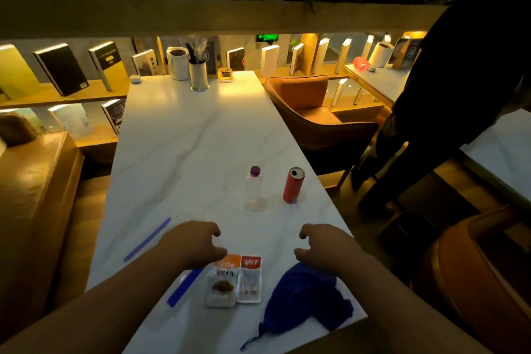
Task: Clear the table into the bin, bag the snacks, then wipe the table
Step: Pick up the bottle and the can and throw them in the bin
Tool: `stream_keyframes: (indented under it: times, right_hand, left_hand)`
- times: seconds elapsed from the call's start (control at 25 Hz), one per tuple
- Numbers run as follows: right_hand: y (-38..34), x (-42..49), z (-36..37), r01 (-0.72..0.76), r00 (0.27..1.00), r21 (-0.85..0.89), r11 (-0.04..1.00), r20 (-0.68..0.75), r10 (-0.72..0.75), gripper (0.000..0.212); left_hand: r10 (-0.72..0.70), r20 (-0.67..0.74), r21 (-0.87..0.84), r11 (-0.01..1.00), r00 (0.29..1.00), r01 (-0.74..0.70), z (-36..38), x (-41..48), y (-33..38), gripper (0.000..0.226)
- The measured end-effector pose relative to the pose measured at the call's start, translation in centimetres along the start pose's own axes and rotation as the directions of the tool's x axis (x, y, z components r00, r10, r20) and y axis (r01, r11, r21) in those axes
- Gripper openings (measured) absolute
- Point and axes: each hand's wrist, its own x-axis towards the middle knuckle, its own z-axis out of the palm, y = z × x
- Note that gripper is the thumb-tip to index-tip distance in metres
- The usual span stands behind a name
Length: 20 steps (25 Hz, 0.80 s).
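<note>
A clear plastic bottle (254,190) with a purple cap and a red can (293,185) stand upright mid-table on the white marble table (184,141). Two small snack packets (235,280) lie side by side near the front edge. A blue cloth (304,296) is crumpled to their right. A blue-edged clear zip bag (149,238) lies at the left, partly under my left arm. My left hand (192,243) hovers just above the snack packets, fingers curled and apart, holding nothing. My right hand (327,247) hovers over the cloth's top edge, also empty.
A black bin (408,234) sits on the floor right of the table. A person in dark clothes (459,89) stands at the right. Orange chairs (310,112) flank the right side and a brown sofa (31,195) the left. A cup of utensils (198,75) stands at the far end.
</note>
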Motion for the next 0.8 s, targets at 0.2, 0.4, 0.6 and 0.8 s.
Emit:
stream_keyframes:
  times: [0.2,0.4,0.6,0.8]
  right_hand:
    - [4.1,6.7,-2.0,0.013,0.988,0.015,1.0,0.154,-0.016,0.057]
    - [7.4,12.8,-3.2,0.015,0.946,-0.066,0.998,0.323,0.007,0.06]
    - [9.1,18.4,-5.2,-0.015,0.974,-0.096,0.995,0.222,0.036,0.079]
    - [8.5,22.2,-7.0,0.072,0.997,0.079,0.994,-0.017,-0.071,0.101]
  left_hand:
    - [-0.068,0.053,-0.004,0.998,0.996,0.068,-1.4,6.2,3.0,0.069]
    - [-0.143,0.089,-0.006,0.989,0.986,0.144,-1.8,11.3,4.4,0.069]
    - [-0.197,0.041,-0.095,0.975,0.979,0.2,-2.4,15.6,5.3,0.091]
    - [-0.233,-0.06,-0.233,0.949,0.971,0.214,-2.3,19.5,6.5,0.12]
